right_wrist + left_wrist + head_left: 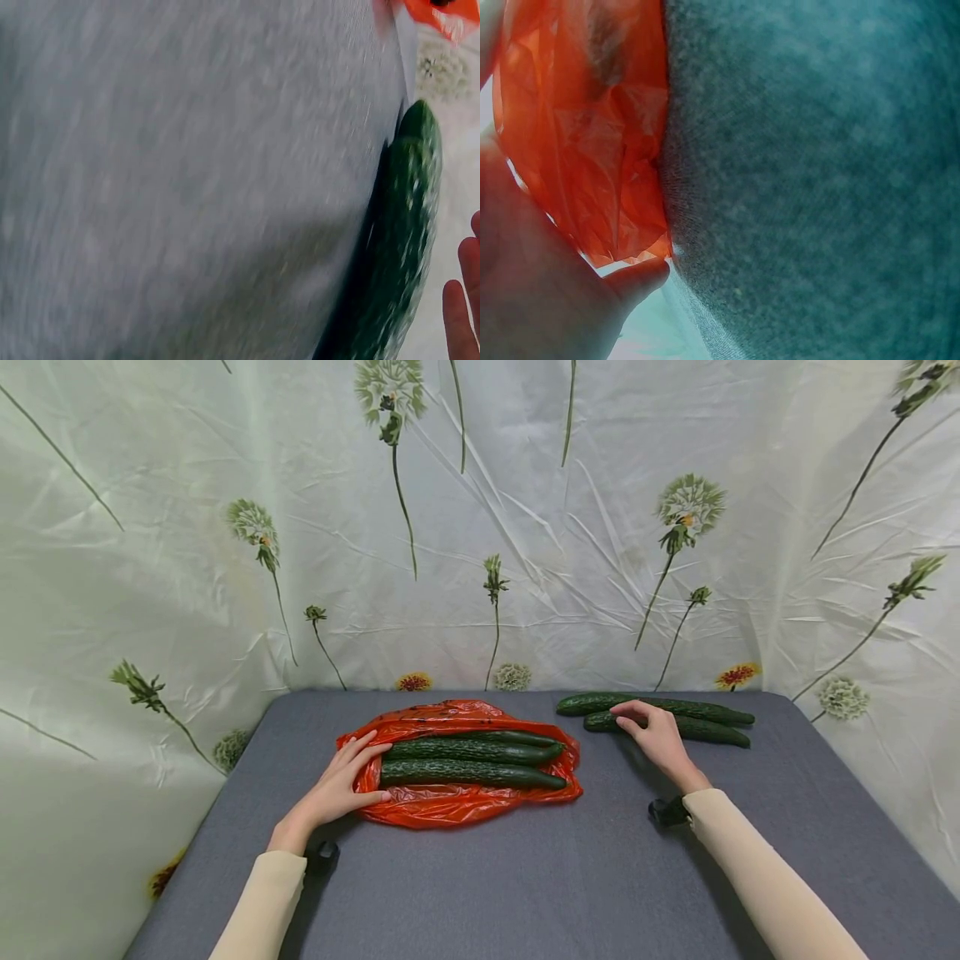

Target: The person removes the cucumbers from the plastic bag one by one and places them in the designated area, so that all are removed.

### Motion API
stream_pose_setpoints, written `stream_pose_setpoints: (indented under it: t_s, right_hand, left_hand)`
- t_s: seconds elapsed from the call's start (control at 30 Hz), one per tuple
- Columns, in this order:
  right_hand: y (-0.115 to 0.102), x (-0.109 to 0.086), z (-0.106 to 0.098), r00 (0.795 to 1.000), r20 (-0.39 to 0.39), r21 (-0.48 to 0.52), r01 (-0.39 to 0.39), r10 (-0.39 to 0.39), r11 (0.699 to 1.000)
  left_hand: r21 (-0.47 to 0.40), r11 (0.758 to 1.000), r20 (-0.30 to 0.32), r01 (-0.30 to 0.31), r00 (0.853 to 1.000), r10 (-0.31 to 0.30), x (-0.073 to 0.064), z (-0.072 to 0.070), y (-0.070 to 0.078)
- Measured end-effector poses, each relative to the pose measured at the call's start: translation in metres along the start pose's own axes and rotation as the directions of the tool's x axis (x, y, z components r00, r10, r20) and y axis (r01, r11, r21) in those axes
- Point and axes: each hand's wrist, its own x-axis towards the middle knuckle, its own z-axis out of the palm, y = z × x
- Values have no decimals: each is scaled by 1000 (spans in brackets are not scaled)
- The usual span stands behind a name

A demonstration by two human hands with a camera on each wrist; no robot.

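An orange-red plastic bag [442, 814] lies spread on the table, with three dark green cucumbers [472, 772] showing in its opening. At the bag's left end rests my left hand [335, 789], fingers spread and thumb along the near side. The left wrist view has the thumb [641, 283] extended at the edge of the crinkled bag [607, 165]. My right hand [662, 742] hovers over the left part of two more cucumbers [712, 732], fingers loosely bent. In the right wrist view its fingers [459, 315] stand apart from the cucumber [397, 240].
A grey cloth covers the table [480, 885]. Behind and at both sides hangs a pale curtain [465, 527] printed with dandelions. Dark wrist cameras sit on the left wrist [324, 853] and on the right wrist [666, 812].
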Motion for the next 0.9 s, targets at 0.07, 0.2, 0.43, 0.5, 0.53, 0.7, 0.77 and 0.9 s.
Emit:
stream_pose_setpoints:
  t_s: [0.07, 0.2, 0.43, 0.5, 0.53, 0.7, 0.77, 0.9]
  right_hand:
    - [-4, 0, 3, 1000, 5, 12, 5, -5, 1000]
    - [-10, 1, 9, 1000, 16, 33, 11, -12, 999]
    - [-22, 3, 21, 999, 30, 70, 25, -27, 997]
    - [-24, 3, 24, 999, 31, 78, 31, -33, 996]
    - [-26, 3, 26, 999, 32, 86, 33, -36, 996]
    - [-35, 4, 34, 998, 51, 128, 38, -45, 991]
    - [-38, 4, 38, 997, 58, 136, 41, -49, 990]
    - [-42, 3, 44, 996, 70, 146, 43, -54, 988]
  left_hand:
    - [0, 1000, -1, 0, 1000, 0, 0, 0, 0]
    - [2, 1000, -2, -2, 1000, 2, 0, 0, 0]
    - [0, 1000, -2, -1, 1000, 1, 0, 1, -1]
    - [0, 1000, -2, -2, 1000, 2, 0, 1, -1]
    - [0, 1000, -3, -3, 1000, 3, 0, 1, -1]
    - [2, 1000, -5, -4, 1000, 4, 1, 1, -1]
    - [4, 1000, -4, -4, 1000, 4, 1, 1, -1]
    - [4, 1000, -2, -5, 1000, 5, 1, 1, -1]
